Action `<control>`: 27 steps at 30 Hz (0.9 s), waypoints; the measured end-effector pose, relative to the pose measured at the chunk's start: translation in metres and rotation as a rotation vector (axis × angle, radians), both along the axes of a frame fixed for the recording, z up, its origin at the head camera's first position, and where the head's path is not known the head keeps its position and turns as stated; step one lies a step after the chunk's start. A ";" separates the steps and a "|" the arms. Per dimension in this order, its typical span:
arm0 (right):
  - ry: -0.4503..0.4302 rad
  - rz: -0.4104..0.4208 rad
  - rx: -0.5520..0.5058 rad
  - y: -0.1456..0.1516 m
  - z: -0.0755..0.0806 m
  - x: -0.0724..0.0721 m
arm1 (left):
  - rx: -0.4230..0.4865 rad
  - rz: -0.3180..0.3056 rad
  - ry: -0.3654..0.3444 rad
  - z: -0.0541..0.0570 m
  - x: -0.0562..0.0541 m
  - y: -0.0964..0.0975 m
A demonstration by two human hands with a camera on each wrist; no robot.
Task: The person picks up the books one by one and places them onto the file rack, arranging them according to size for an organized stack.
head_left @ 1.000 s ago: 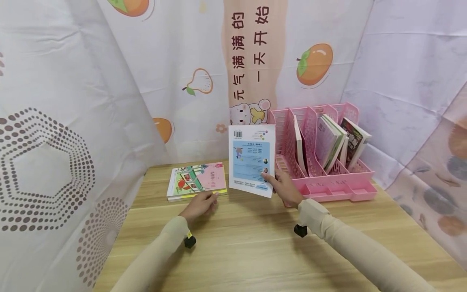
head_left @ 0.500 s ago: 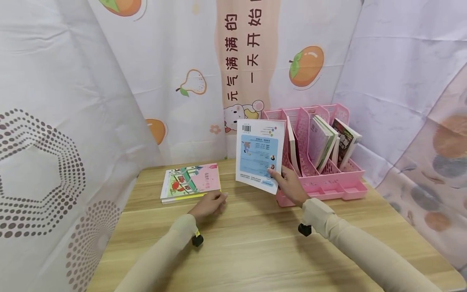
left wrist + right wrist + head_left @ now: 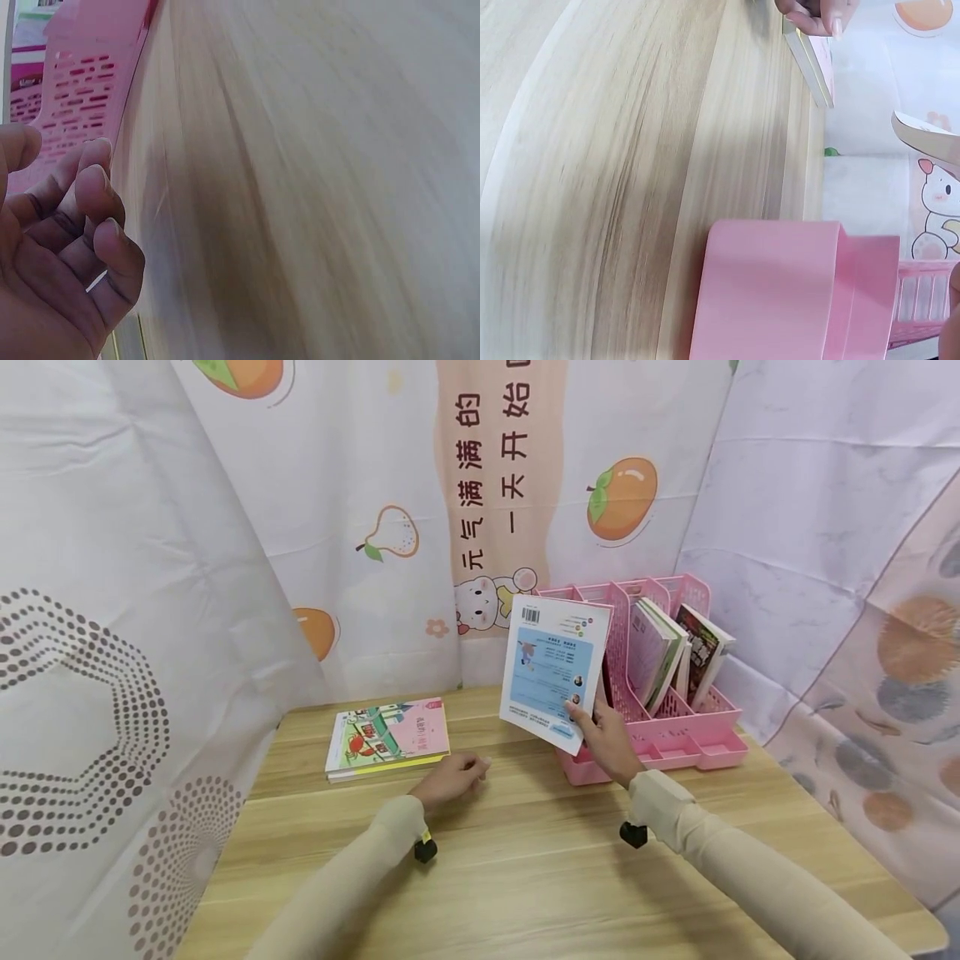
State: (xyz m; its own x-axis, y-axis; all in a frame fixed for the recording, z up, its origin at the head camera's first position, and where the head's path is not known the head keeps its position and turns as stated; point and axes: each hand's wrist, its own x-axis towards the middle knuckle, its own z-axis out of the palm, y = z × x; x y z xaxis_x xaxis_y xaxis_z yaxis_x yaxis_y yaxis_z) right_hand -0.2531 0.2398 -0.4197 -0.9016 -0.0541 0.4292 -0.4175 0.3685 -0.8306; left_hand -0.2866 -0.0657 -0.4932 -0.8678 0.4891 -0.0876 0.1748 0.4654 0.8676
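Note:
A white paperback book (image 3: 552, 672) with a blue panel and a barcode on its back cover is held up by my right hand (image 3: 611, 745), the thumb lying over its cover near the lower right edge. It overlaps the left side of a pink file rack (image 3: 652, 727) in the head view. My left hand (image 3: 452, 779) hovers low over the table with loosely curled fingers and nothing in them, as the left wrist view confirms. Just behind and left of it lies a short stack of books (image 3: 390, 737), a pink and green cover on top.
Several books (image 3: 660, 652) lean in the rack's right-hand compartments, and small trays (image 3: 686, 747) run along its front. Behind the wooden table (image 3: 525, 877) hangs a printed curtain (image 3: 375, 610). Another curtain (image 3: 810, 635) closes off the right side.
My right hand has carried the book rightward, over the left side of the rack, and the book now tilts more. My left hand has moved right, away from the book stack. The view has shifted slightly.

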 end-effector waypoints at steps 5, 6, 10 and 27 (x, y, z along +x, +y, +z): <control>0.010 -0.040 -0.002 0.003 0.002 0.001 | 0.014 -0.020 0.016 0.001 -0.001 0.010; 0.008 -0.047 -0.009 0.003 0.003 0.001 | 0.008 -0.021 0.023 0.002 -0.001 0.012; 0.018 -0.102 -0.021 0.009 0.000 0.001 | -0.018 -0.038 0.060 0.005 -0.003 0.022; 0.086 -0.288 0.039 0.048 -0.005 -0.002 | -0.045 -0.140 0.147 0.011 -0.003 0.061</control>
State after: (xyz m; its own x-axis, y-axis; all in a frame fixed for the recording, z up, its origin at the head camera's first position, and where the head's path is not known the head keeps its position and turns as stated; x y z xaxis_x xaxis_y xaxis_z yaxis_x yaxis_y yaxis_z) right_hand -0.2549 0.2880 -0.4249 -0.8424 0.1812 0.5075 -0.3595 0.5127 -0.7797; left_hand -0.2900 -0.0050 -0.4821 -0.7969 0.6041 0.0102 0.3633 0.4657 0.8069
